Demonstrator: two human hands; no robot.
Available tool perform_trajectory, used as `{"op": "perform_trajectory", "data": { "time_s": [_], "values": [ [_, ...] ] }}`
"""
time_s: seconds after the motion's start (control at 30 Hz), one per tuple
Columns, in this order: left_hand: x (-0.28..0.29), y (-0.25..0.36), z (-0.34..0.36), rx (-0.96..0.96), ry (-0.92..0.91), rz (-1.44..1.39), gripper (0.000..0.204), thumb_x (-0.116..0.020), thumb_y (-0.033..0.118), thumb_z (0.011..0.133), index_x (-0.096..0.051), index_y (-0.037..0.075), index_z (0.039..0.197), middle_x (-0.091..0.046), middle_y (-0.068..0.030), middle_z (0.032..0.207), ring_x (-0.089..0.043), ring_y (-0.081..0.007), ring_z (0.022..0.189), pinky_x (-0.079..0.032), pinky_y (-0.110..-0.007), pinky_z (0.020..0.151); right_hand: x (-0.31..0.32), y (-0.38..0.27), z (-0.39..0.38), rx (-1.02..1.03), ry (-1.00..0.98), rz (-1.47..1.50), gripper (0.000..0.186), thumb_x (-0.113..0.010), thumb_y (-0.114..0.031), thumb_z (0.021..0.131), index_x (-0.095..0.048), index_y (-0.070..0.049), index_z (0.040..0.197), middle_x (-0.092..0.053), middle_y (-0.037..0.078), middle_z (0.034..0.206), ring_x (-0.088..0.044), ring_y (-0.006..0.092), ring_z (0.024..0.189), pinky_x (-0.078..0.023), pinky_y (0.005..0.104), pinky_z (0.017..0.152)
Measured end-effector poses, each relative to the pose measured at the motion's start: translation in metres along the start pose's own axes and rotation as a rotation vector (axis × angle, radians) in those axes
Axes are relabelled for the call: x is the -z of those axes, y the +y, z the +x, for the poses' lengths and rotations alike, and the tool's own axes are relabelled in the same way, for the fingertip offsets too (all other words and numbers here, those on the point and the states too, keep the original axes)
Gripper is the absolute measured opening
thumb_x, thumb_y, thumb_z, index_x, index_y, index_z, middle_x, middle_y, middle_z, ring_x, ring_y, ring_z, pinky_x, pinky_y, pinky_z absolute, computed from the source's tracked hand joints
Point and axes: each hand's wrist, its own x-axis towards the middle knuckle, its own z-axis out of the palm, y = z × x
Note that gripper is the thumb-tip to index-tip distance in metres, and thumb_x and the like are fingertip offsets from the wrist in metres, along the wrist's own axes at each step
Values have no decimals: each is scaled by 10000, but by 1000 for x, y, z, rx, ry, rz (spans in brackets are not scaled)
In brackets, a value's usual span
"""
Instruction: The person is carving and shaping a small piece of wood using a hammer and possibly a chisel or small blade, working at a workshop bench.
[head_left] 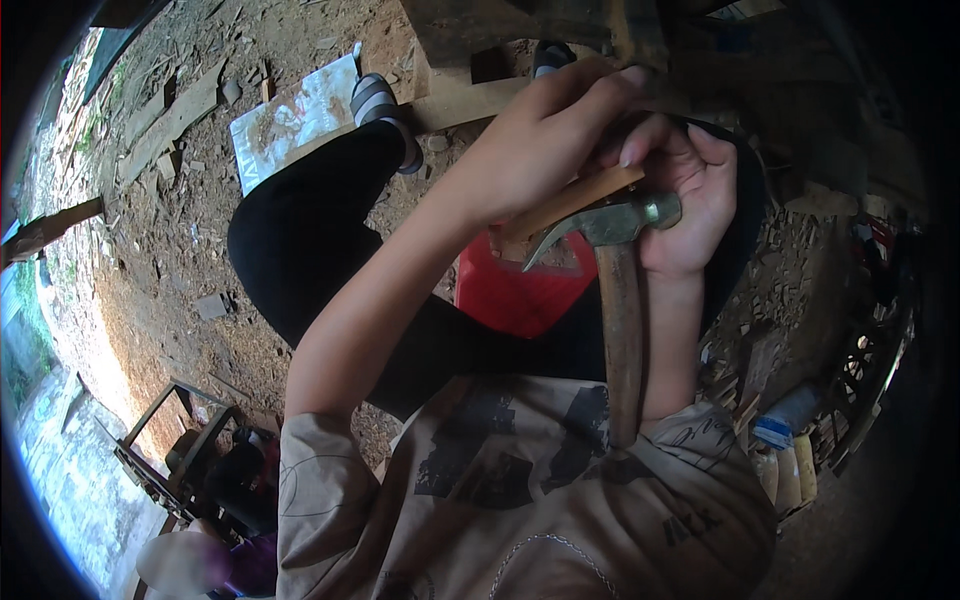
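My left hand [550, 140] arches over a short wooden strip [580, 200], its curled fingers meeting those of my right hand; what they grip is partly hidden. My right hand [690, 190] is curled, palm up, with a hammer [620, 300] against it. The hammer's steel head lies just below the strip, claw pointing left, and its wooden handle runs down over my right forearm toward my shirt. A red plastic item [510, 295] shows behind the strip, between my legs.
I sit over littered dirt, by a plank [460, 105] and a white printed sheet [290, 110]. A dark wooden structure [520, 25] stands ahead. A metal frame [170, 410] and a person in purple [250, 565] are lower left. A plastic bottle [785, 420] lies right among wood scraps.
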Motion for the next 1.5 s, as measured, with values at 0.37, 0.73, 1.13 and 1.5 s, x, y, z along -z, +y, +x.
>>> {"op": "perform_trajectory", "data": {
  "time_s": [0.37, 0.73, 1.13, 1.5],
  "values": [
    [-2, -22, -22, -185, -27, 651, 632, -390, 407, 1121, -630, -54, 762, -524, -162, 532, -564, -343, 508, -446, -428, 559, 27, -34, -3, 96, 74, 47, 642, -343, -521, 1001, -680, 17, 901, -695, 183, 916, -686, 369, 950, -525, 492, 938],
    [-3, -27, -23, -404, 95, 651, 548, -412, 307, 1110, -656, 22, 709, -562, -180, 552, -600, -405, 542, -475, -470, 550, 11, -21, 1, 77, 471, 21, 412, -494, -431, 1003, -629, -41, 1002, -554, 45, 868, -490, 161, 768, -421, 298, 699],
    [4, -32, -20, -261, 33, 692, 549, -404, 289, 1101, -641, -10, 706, -558, -196, 554, -586, -417, 529, -442, -486, 529, 17, -23, -1, 51, -69, 181, 765, -298, -604, 984, -686, 52, 1052, -667, 159, 976, -684, 373, 1036, -502, 476, 998],
    [4, -38, -23, -318, -1, 674, 470, -426, 246, 1088, -666, -2, 769, -579, -179, 576, -601, -399, 545, -467, -464, 547, 28, -21, -3, 46, -39, 121, 693, -293, -529, 974, -660, 57, 934, -704, 223, 950, -718, 400, 956, -543, 506, 956]
  ]
}}
